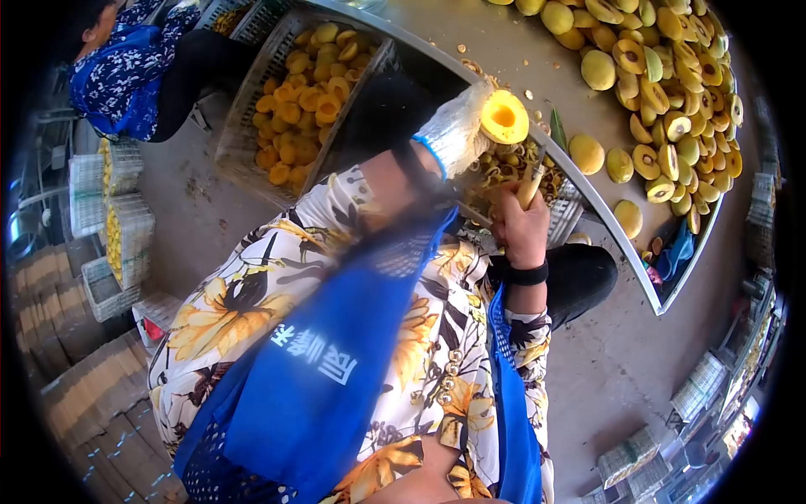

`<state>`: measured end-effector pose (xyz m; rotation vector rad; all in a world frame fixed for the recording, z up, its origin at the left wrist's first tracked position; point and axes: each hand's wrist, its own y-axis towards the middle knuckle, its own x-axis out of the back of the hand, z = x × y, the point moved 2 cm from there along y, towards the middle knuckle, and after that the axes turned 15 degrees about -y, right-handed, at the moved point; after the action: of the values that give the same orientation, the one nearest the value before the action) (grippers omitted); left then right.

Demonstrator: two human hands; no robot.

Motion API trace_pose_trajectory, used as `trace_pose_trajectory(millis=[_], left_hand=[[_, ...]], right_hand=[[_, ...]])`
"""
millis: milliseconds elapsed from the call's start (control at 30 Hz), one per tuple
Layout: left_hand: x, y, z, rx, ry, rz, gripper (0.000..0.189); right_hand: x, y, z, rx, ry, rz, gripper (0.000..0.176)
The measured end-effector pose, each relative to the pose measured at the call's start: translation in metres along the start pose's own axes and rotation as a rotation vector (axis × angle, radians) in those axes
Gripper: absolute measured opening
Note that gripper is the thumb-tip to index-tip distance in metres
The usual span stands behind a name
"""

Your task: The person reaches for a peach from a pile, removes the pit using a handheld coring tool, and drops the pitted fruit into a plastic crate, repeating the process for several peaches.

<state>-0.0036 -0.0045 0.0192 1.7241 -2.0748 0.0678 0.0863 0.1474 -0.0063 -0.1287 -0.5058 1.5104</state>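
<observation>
Yellow fruit half (505,117) is in our left hand (462,130), overlapping the near edge of the surface (478,29) in our view; we read every clock direction from this fruit half. The surface spreads from twelve to four o'clock, the broadest thing near us. Toward three o'clock it carries a heap of fruit (655,92), halves and others that look whole, with a few lying apart from the heap at four o'clock. Well off at nine o'clock we see a person (126,80) dressed in blue. Nearer, also at nine, a slatted crate (241,126) holds many yellow-orange fruit pieces (306,109). Below the surface's edge, toward five and six o'clock, lie scraps (550,181) of fruit.

The gloved fingers of our left hand grip the fruit half; how widely they are spread we cannot tell. Its cut face is turned up to us, showing a deeper orange hollow. At six o'clock the bare fingers of our right hand (522,223) are curled around the light handle of a tool (531,186), whose tip points up near the fruit half; we cannot tell whether they touch. Smallest, a green leaf (557,128) lies on the surface at three o'clock.
</observation>
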Motion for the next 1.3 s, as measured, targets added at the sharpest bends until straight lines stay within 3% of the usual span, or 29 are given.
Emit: trace_pose_trajectory(millis=[100,167,233,267,300,333,367,433,567,733,767,833,967,1000,1033,1067,1233,1300], left_hand=[[0.032,-0.006,-0.011,-0.199,0.172,0.014,0.050],[0.070,-0.012,-0.013,0.018,0.142,-0.028,0.060],[0.118,-0.022,-0.002,-0.102,0.471,-0.179,0.053],[0.141,-0.018,0.001,-0.179,0.545,-0.112,0.041],[0.149,-0.016,0.002,0.309,0.022,-0.419,0.036],[0.157,-0.011,-0.007,0.085,0.587,-0.385,0.040],[0.158,-0.004,-0.010,0.055,0.669,-0.336,0.034],[0.128,0.020,-0.017,0.053,0.538,-0.244,0.037],[-0.011,0.067,-0.046,-0.275,0.391,0.058,0.039],[-0.164,0.100,-0.059,0.084,0.572,0.768,0.044],[-0.187,0.101,-0.036,0.003,0.666,0.684,0.041],[-0.187,0.110,-0.043,0.033,0.688,0.743,0.037],[-0.133,0.108,-0.055,0.074,0.108,0.589,0.047],[-0.117,0.102,-0.054,0.236,-0.290,0.636,0.043],[-0.095,0.091,-0.069,0.532,-0.587,0.626,0.038],[-0.087,0.087,-0.059,0.721,-0.724,0.648,0.038],[-0.056,0.055,-0.042,0.924,-0.853,0.645,0.045],[-0.052,0.040,-0.035,0.869,-0.921,0.612,0.046]], right_hand=[[0.004,-0.001,0.008,0.007,-0.021,0.010,0.008],[0.008,-0.001,0.002,-0.008,-0.041,0.019,0.010],[0.013,-0.001,-0.007,-0.009,-0.048,0.026,0.012],[0.014,-0.002,-0.010,-0.008,-0.050,0.019,0.012],[0.016,-0.002,-0.012,-0.008,-0.049,0.001,0.011],[0.018,-0.003,-0.014,-0.008,-0.048,-0.017,0.011],[0.020,-0.003,-0.017,-0.007,-0.047,-0.035,0.011],[0.026,-0.006,-0.017,0.001,-0.040,-0.091,0.010],[0.040,-0.022,-0.009,-0.006,0.002,-0.183,0.009],[0.062,-0.043,-0.015,-0.041,-0.080,-0.316,0.015],[0.064,-0.047,-0.015,-0.044,-0.086,-0.333,0.015],[0.069,-0.053,-0.015,-0.051,-0.098,-0.368,0.014],[0.075,-0.051,-0.015,0.054,-0.087,-0.415,0.016],[0.077,-0.047,-0.008,0.079,-0.099,-0.439,0.020],[0.079,-0.043,-0.002,0.104,-0.111,-0.463,0.023],[0.081,-0.040,0.004,0.129,-0.124,-0.487,0.027],[0.079,-0.012,0.035,0.435,-0.322,-0.474,0.029],[0.069,0.000,0.041,0.524,-0.431,-0.441,0.025]])
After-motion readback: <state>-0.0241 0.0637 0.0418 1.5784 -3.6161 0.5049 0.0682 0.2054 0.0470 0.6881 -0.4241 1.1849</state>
